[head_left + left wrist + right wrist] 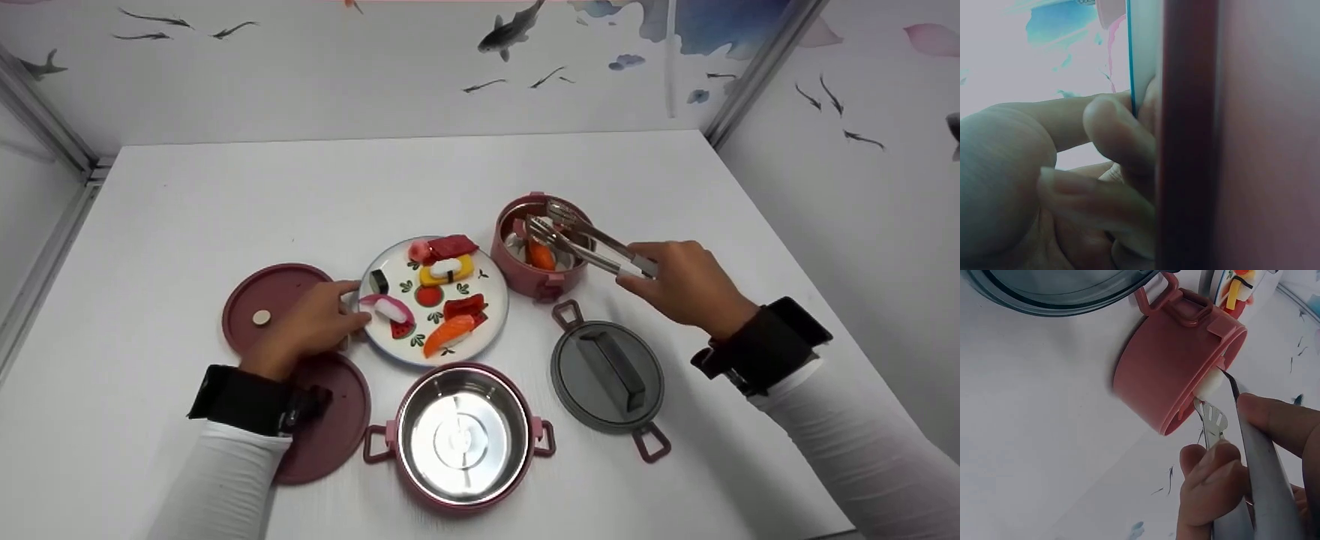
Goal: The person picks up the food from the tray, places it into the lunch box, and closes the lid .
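Note:
My right hand (686, 289) holds metal tongs (600, 251), whose tips reach into the small pink pot (536, 281) at the back. In that pot lie an orange-topped sushi piece (540, 255) and other pieces. The right wrist view shows a white piece (1208, 384) at the tong tips; whether they pinch it cannot be told. At the left rim of a round patterned plate (491, 330), my left hand (315, 319) grips the edge with thumb and fingers. On the plate are salmon sushi (450, 335), egg sushi (448, 271), a pink-edged piece (390, 308) and several others.
A larger pink pot (459, 502) with a bare steel inside stands in front of the plate. To its right lies a grey lid (577, 382) with handles. Two dark red discs (259, 292) lie beneath and beside my left arm. Printed walls border the white table (300, 187).

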{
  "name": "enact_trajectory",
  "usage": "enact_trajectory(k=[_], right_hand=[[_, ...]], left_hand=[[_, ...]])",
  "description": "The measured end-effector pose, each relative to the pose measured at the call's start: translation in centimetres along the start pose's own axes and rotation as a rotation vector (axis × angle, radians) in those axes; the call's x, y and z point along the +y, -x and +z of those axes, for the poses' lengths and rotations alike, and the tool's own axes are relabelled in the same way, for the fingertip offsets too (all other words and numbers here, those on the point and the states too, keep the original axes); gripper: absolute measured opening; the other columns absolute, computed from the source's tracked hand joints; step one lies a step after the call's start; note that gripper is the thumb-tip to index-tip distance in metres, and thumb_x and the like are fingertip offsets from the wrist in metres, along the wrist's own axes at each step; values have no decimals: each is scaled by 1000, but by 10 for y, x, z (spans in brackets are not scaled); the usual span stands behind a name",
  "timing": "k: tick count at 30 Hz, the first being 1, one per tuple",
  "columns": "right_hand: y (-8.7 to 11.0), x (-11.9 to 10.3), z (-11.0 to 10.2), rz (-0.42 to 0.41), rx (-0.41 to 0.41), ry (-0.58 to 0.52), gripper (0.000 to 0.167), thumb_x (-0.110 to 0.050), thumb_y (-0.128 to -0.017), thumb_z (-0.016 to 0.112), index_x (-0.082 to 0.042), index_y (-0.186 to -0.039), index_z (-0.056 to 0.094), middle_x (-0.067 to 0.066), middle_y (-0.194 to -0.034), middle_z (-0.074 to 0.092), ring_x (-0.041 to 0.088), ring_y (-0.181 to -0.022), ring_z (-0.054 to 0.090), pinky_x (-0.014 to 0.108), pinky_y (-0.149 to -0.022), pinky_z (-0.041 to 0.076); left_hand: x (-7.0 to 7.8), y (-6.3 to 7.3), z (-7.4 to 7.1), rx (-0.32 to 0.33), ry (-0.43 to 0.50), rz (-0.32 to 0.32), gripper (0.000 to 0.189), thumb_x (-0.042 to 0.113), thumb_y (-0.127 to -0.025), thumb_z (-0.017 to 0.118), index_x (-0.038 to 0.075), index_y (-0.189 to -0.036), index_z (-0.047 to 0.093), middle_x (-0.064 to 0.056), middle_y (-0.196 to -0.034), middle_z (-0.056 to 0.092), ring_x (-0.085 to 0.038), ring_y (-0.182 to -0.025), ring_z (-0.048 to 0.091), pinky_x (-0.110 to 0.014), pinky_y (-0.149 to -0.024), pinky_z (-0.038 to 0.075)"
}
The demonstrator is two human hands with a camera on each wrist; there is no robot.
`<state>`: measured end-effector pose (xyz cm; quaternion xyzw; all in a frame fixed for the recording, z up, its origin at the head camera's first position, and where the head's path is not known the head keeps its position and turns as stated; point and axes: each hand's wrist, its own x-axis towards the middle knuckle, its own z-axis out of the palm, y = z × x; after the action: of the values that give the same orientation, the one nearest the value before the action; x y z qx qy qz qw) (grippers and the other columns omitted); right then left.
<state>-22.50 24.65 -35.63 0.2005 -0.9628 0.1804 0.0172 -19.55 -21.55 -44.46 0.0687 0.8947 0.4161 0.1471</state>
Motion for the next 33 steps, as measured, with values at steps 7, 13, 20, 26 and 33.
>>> enact_trajectory(k=[7,13,20,26,33], right_hand=[[0,-1,3,16,-34,10,30,-17,-94,74,1,-117,74,8,-70,64,19,-61,49,31,-55,38],[-1,-4,1,29,-36,-10,37,-18,-94,75,4,-124,72,9,-71,67,17,-60,49,30,-54,38],[-2,-13,-1,25,-5,-50,41,-18,-94,75,3,-128,70,6,-65,59,13,-53,38,28,-49,32],[-1,-32,1,-25,1,-71,39,-20,-94,77,0,-127,72,7,-74,61,16,-60,44,29,-51,34],[-8,-59,20,-116,-45,-72,41,-19,-91,80,-1,-127,72,12,-93,76,17,-65,51,30,-59,41]], left_hand=[[0,1,1,5,-9,-10,48,14,-99,62,2,-144,56,-8,-78,71,-10,-53,57,-27,-53,48],[1,1,1,3,0,-18,48,13,-99,62,1,-146,56,-8,-78,71,-10,-54,58,-27,-54,49],[2,2,1,-6,22,-16,54,12,-99,62,-2,-150,50,-10,-79,72,-9,-53,58,-27,-53,49],[4,2,1,-14,24,-12,54,11,-99,62,-2,-150,50,-9,-78,72,-8,-52,57,-27,-52,48],[3,2,1,-13,35,-17,55,11,-99,62,-1,-151,50,-9,-78,72,-8,-52,57,-26,-51,48]])
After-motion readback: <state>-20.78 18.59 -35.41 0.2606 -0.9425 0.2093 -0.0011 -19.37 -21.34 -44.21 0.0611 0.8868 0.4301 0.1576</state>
